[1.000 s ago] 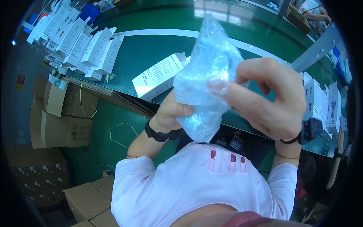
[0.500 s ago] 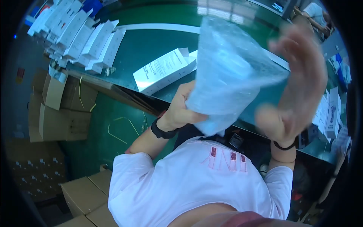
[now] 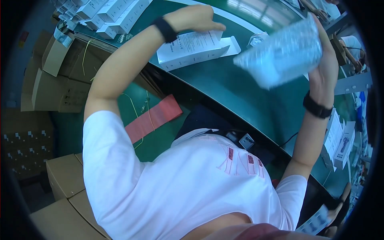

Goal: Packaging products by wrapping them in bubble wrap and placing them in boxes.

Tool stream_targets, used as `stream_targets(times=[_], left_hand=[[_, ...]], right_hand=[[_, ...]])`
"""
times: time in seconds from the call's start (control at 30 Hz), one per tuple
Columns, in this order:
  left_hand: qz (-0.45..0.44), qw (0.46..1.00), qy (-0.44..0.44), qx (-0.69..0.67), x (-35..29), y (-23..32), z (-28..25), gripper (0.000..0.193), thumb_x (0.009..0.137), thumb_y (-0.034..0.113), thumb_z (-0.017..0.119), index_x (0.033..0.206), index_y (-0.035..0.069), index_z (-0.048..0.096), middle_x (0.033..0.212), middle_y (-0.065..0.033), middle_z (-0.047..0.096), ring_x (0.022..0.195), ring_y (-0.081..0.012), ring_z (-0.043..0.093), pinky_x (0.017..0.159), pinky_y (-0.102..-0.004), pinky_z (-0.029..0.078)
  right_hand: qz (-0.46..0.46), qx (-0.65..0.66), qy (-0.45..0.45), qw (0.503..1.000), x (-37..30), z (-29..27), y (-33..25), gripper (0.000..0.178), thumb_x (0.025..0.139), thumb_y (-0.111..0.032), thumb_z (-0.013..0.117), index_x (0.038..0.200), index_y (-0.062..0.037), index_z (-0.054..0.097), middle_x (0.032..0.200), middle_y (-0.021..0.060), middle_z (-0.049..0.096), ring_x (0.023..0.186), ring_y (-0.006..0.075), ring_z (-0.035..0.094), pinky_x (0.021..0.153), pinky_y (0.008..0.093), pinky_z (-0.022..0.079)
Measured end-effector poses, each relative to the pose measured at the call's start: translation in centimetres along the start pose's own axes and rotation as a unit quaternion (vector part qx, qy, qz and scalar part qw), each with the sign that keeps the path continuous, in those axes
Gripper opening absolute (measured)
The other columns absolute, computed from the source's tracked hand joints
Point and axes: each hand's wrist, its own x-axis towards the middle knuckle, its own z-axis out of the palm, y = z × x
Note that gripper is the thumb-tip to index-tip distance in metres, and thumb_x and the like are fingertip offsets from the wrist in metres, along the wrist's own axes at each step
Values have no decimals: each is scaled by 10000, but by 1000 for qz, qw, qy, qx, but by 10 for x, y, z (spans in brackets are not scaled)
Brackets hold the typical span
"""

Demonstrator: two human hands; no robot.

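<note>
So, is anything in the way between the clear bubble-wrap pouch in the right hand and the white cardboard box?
The white end flap of the box sticks out toward the pouch, and a crumpled clear-plastic bundle lies on the green table just past it, near the direct line. I see nothing else between them.

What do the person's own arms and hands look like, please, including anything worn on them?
The left hand and right hand are bare, without gloves. A dark left wristband and a dark right wristband circle the wrists. The short left sleeve and right sleeve are white and loose, leaving both forearms uncovered.
</note>
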Motion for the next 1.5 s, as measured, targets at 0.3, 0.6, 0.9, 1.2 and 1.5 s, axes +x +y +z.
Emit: stream_targets(times=[0.3,0.6,0.9,1.2,1.5], left_hand=[[112,972,197,-62,-38,61,-9,276,808,167,545,695,-60,654,642,-247,601,586,-384,623,635,-442,517],[84,852,396,-331,-51,105,40,378,876,156,571,555,-39,528,498,-215,451,395,-347,469,416,-381,349],[73,832,302,-459,-63,113,65,249,908,197,598,826,-33,646,630,-161,604,517,-226,579,511,-335,432],[201,759,175,-594,-52,97,59,468,817,131,707,1221,-47,551,1009,-116,675,909,-161,631,850,-301,491],[54,678,355,-641,-76,84,59,270,912,58,604,1163,-37,579,998,-35,638,891,-88,568,791,-237,451]], right_hand=[[-190,5,41,981,30,40,-21,286,975,-183,492,1129,18,624,1014,150,697,942,233,677,841,355,553],[-228,-296,182,910,-18,104,-39,273,967,-128,513,1149,55,603,1008,133,679,868,201,681,779,289,551],[-130,-723,-185,653,-38,101,-16,233,915,-110,613,1100,25,660,1028,122,669,879,185,636,780,284,499],[-156,-683,-16,713,22,-44,-20,274,920,-165,621,1134,5,641,961,109,685,838,164,632,729,278,503],[4,-828,-116,549,16,-54,103,523,829,-314,710,1274,-68,589,1116,215,644,972,364,638,853,419,513]])
